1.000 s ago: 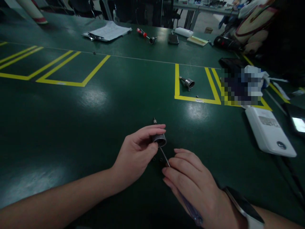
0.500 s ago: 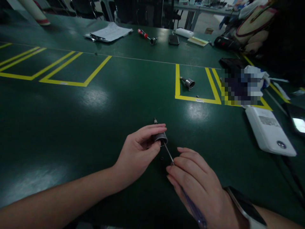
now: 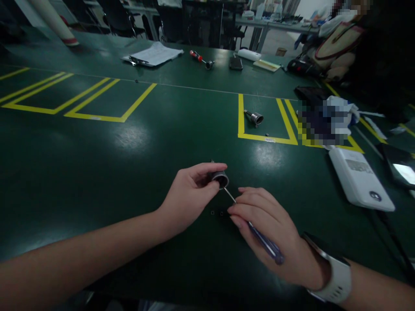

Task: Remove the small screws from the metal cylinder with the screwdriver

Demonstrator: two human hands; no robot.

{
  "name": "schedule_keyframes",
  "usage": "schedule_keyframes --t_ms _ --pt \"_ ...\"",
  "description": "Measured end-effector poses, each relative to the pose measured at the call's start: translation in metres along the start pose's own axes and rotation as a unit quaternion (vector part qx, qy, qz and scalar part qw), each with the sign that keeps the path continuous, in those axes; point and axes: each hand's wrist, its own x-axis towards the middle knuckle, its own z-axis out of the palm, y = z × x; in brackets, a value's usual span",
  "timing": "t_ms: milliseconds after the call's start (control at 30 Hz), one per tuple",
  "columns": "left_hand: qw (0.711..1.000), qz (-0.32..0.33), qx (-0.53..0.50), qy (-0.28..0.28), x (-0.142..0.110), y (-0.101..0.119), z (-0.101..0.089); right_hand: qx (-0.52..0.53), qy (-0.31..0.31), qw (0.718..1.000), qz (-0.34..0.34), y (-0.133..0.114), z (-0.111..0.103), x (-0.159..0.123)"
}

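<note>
My left hand [image 3: 191, 194] grips a metal cup-shaped part with a thin stem [image 3: 221, 178], its round mouth facing me and to the right. Fingers and thumb cover much of its body. In my right hand [image 3: 266, 216] is a screwdriver [image 3: 266, 244] with a translucent purple handle. Its slim shaft points up and left, the tip at the mouth of the metal part; the inside is too dark to see what it touches. Below the part, two tiny nuts [image 3: 221, 213] lie on the green table [image 3: 81, 181].
A similar metal part [image 3: 254, 117] and a small nut [image 3: 267, 134] lie inside a yellow-taped box at right. Further back are a red-handled screwdriver [image 3: 196, 55], papers on a clipboard [image 3: 155, 54] and a black phone [image 3: 236, 63]. A white power bank [image 3: 361, 179] lies at right.
The view has tilted up slightly. My right hand and the screwdriver have shifted a little right and up, and more of its handle shows. My left hand still grips the metal part.
</note>
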Motion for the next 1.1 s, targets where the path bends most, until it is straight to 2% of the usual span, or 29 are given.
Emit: schedule_keyframes --t_ms 167,400,767,1100 --pt "0.999 0.003 -0.04 0.018 0.007 0.002 -0.002 0.019 0.032 0.999 0.002 0.008 0.005 0.011" --pt "0.998 -0.005 -0.045 0.032 0.008 -0.004 -0.01 0.001 0.042 0.999 -0.021 0.012 0.008 0.008" --pt "0.999 0.009 -0.037 0.014 0.006 -0.007 -0.01 -0.103 -0.012 0.991 -0.079 0.003 0.011 0.011" --pt "1.0 0.012 0.013 0.019 0.005 -0.004 -0.007 -0.159 -0.06 0.983 -0.074 0.001 0.015 0.009"
